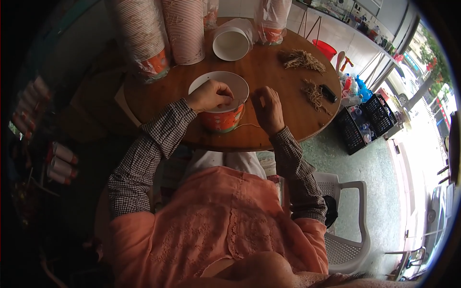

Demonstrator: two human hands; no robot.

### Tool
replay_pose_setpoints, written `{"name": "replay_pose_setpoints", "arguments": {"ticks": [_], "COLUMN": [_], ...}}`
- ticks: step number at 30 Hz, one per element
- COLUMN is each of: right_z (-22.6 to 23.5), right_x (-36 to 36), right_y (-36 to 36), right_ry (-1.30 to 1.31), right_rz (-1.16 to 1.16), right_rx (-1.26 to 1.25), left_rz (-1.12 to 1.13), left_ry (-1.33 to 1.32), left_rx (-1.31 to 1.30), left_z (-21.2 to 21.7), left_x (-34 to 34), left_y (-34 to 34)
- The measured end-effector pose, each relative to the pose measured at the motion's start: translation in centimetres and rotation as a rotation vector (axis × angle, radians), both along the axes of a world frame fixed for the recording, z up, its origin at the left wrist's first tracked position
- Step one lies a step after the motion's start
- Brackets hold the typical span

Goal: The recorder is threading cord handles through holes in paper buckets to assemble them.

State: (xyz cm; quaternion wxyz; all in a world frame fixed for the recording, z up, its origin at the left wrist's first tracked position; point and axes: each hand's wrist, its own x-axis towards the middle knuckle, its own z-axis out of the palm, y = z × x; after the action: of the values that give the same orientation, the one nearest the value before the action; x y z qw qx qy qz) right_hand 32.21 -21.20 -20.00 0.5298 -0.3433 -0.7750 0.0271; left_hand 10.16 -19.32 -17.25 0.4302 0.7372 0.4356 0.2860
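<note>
A round paper tub (223, 122), orange with a printed pattern outside and white inside, stands on the wooden table in front of me. My left hand (210, 97) reaches over its near left rim, thumb and fingers drawn together just inside; what they pinch, if anything, is hidden. Just right of the tub, my right hand (270, 111) is raised with its fingers curled, and I cannot make out anything between them. A thin pale string (250, 125) runs across the table from the tub's base towards my right hand.
Tall stacks of paper tubs (184, 33) stand at the table's back left, some plastic-wrapped. Behind the tub, a white bowl (231, 44) lies tilted. Tan stringy bundles (303, 60) and a black object (328, 93) lie on the right. Black crates (353, 129) and a white chair (353, 245) stand beyond.
</note>
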Motion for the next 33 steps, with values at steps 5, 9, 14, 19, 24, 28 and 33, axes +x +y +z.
{"name": "replay_pose_setpoints", "arguments": {"ticks": [5, 9, 14, 19, 24, 28, 33], "right_z": [0.7, 1.2, 0.2, -0.5, 0.2, -1.6, -1.3], "right_x": [-0.7, -2.8, -3.4, -3.8, -3.7, -3.2, -3.3], "right_y": [-1.8, -1.4, -0.3, -0.4, -2.1, -1.6, -1.7], "right_ry": [-0.110, 0.187, 0.294, 0.430, 0.615, 0.578, 0.482], "right_rz": [0.098, 0.229, 0.191, 0.230, 0.334, 0.319, 0.228], "right_rx": [0.083, -0.135, -0.190, -0.404, -0.541, -0.498, -0.355], "left_rz": [0.122, 0.109, 0.018, -0.002, 0.011, 0.050, 0.082], "left_ry": [-0.068, -0.317, -0.547, -0.567, -0.533, -0.531, -0.463], "left_rx": [-0.023, -0.163, -0.344, -0.344, -0.255, -0.203, -0.091], "left_z": [0.9, 0.6, 1.0, 0.5, 0.5, 0.2, 0.2], "left_x": [0.5, 0.6, 0.6, 0.4, 1.0, 1.3, 1.4], "left_y": [-1.8, -2.8, -3.2, -2.9, -2.8, -2.9, -3.1]}}
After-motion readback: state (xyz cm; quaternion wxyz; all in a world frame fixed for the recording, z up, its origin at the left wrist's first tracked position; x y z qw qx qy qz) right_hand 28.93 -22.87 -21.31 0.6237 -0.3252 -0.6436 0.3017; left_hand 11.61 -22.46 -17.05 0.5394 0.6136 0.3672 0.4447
